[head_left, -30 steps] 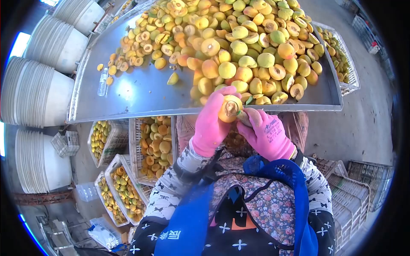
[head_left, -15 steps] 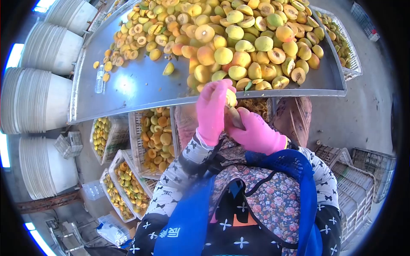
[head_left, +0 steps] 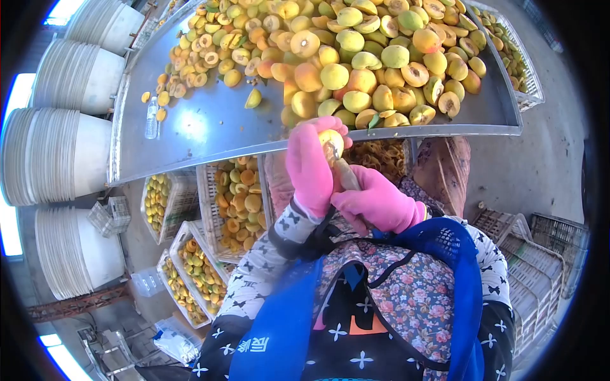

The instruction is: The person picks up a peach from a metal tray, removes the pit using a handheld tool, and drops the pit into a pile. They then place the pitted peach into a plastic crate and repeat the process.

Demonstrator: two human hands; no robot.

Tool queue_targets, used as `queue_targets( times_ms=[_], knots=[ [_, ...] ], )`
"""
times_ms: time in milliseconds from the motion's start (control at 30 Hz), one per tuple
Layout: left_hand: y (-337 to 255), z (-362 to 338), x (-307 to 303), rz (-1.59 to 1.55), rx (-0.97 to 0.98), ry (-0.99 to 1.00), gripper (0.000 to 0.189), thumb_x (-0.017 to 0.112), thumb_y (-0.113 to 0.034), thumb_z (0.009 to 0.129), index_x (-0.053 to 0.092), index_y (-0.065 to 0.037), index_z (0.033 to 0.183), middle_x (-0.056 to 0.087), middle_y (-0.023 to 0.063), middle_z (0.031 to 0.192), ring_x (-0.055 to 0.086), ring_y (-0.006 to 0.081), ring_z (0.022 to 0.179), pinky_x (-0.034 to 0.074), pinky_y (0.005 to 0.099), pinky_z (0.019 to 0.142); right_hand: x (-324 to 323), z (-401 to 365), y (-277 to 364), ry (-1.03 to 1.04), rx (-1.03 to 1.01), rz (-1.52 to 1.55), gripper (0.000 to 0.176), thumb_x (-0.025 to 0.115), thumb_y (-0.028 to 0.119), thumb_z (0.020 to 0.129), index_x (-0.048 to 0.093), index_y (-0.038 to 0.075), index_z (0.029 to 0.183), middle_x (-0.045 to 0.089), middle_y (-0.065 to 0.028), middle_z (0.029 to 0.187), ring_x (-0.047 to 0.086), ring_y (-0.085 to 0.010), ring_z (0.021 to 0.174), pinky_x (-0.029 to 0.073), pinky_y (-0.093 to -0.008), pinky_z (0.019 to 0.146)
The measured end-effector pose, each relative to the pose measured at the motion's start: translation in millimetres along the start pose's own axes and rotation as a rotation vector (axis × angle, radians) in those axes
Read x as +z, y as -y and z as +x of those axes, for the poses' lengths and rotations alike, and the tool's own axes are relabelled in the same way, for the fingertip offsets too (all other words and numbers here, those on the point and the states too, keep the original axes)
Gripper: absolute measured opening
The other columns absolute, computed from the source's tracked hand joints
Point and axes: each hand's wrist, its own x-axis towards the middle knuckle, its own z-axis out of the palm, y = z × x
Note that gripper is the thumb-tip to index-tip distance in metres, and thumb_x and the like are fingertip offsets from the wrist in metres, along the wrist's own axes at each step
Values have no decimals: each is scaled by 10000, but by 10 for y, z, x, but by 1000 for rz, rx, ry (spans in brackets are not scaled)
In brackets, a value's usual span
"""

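Observation:
My left hand [head_left: 309,166], in a pink glove, is closed around a yellow peach [head_left: 332,138] just over the near edge of the metal table [head_left: 210,149]. My right hand [head_left: 382,202], also gloved in pink, grips a hand tool by its pale handle [head_left: 346,174]. The tool's working end meets the near side of the peach, and its exact shape is hard to make out. Beyond my hands lies a large heap of yellow peaches [head_left: 381,98], many of them halved, some with a brown hollow showing.
A water bottle [head_left: 151,118] stands on the table's left part. Below the table are a crate of peach halves [head_left: 241,203] and a container of peelings or scraps [head_left: 378,157]. Stacked white tubs [head_left: 79,251] line the left; stacked crates [head_left: 534,279] stand at right.
The peach has tipped in my left hand, and more of its pale surface shows. My right hand has shifted slightly down with the tool. The whole view has moved a little.

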Motion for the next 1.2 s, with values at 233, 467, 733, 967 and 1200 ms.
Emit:
queue_targets(
  times_ms=[233, 467, 733, 967, 1200],
  knots=[
    [-64, 210, -185, 102, -339, 350, 501, 404, -404, 1064, 636, 23, 943, 660, 94, 852, 643, 177, 681, 543, 280, 620, -87, 81, -144, -217, -189, -523, 181, 632, 116, 864, 542, 23, 990, 554, -40, 648, 509, -146, 450, 386, -277, 423],
    [-121, 119, -15, -22, -260, 155, 527, 366, -412, 1068, 627, 27, 941, 667, 114, 803, 656, 188, 687, 541, 301, 662, -70, -41, 42, -10, 18, -132, 176, 635, 121, 871, 530, 19, 967, 540, -38, 640, 492, -134, 448, 363, -266, 418],
    [-10, 284, -191, 150, -236, 519, 527, 384, -426, 1060, 621, 9, 880, 667, 110, 754, 646, 192, 664, 536, 308, 631, -242, -86, 101, 136, 165, -91, 162, 647, 124, 857, 548, 9, 914, 534, -37, 609, 479, -128, 435, 348, -255, 413],
    [242, 201, -161, -212, -693, 241, 622, 408, -539, 1023, 639, 32, 936, 690, 158, 852, 691, 257, 698, 585, 360, 668, -456, -87, 22, 148, 236, -51, 136, 659, 89, 838, 573, -1, 892, 537, -36, 587, 484, -124, 433, 354, -259, 409],
    [248, 146, -510, -108, -417, 160, 429, 436, -349, 1062, 645, 15, 976, 684, 133, 876, 678, 204, 747, 571, 335, 700, -449, -132, 225, 25, 378, -219, 208, 678, 74, 836, 611, -18, 1010, 589, -28, 678, 536, -100, 528, 387, -229, 474]
  ],
)
